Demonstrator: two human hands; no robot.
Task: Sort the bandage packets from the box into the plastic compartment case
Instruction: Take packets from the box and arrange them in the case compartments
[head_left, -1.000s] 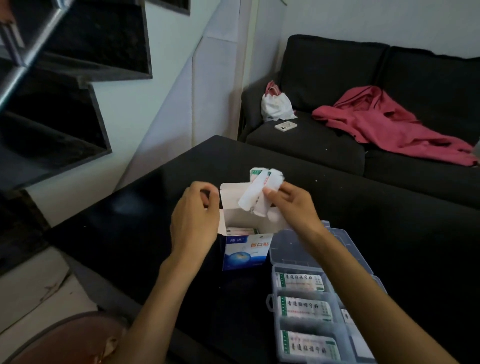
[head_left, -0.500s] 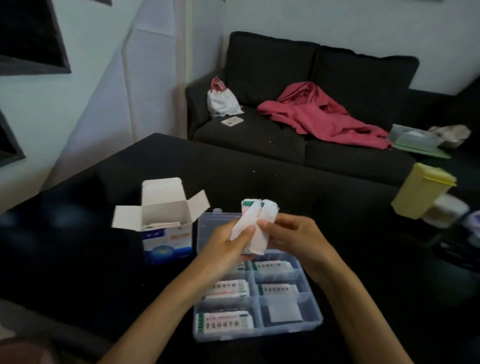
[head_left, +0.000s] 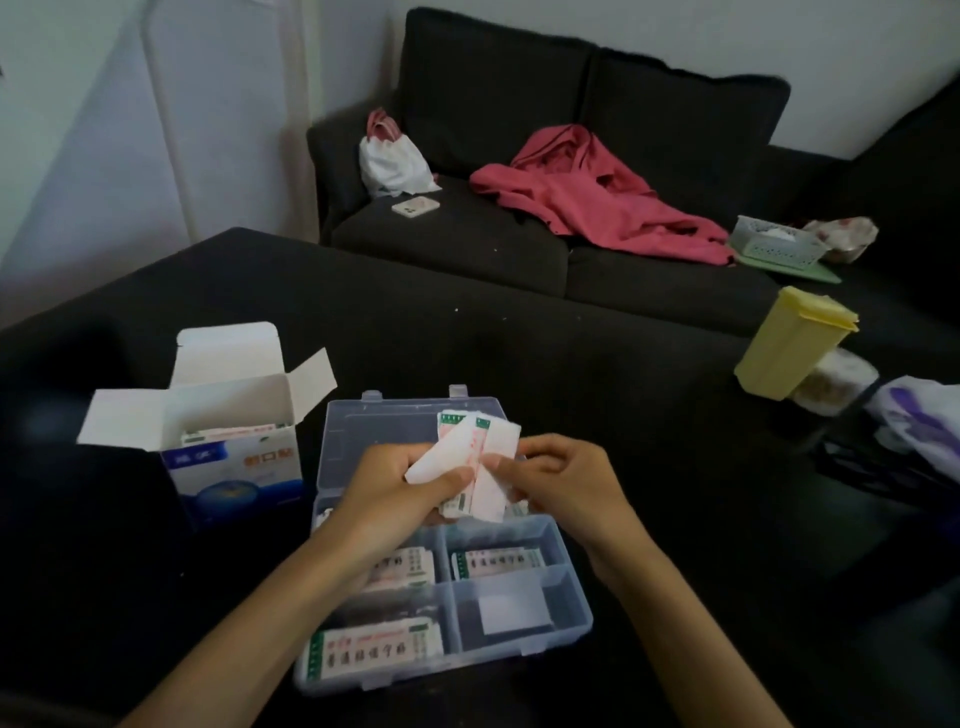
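Pinching a fanned bunch of white paper bandage packets (head_left: 478, 457), the left hand (head_left: 400, 488) and right hand (head_left: 561, 483) hold it above the clear plastic compartment case (head_left: 519, 644), whose cells hold more packets; the opened white-and-blue cardboard box (head_left: 234, 462) stands just left on the black table (head_left: 519, 353).

Dim indoor light leaves the dark tabletop (head_left: 571, 374) nearly featureless, its left part showing a faint bluish sheen. The pale wall (head_left: 104, 130) behind is brightest. Detail is soft throughout, print on the packets blurred. Wide-angle distortion bends the edges, and the corners fall darker.
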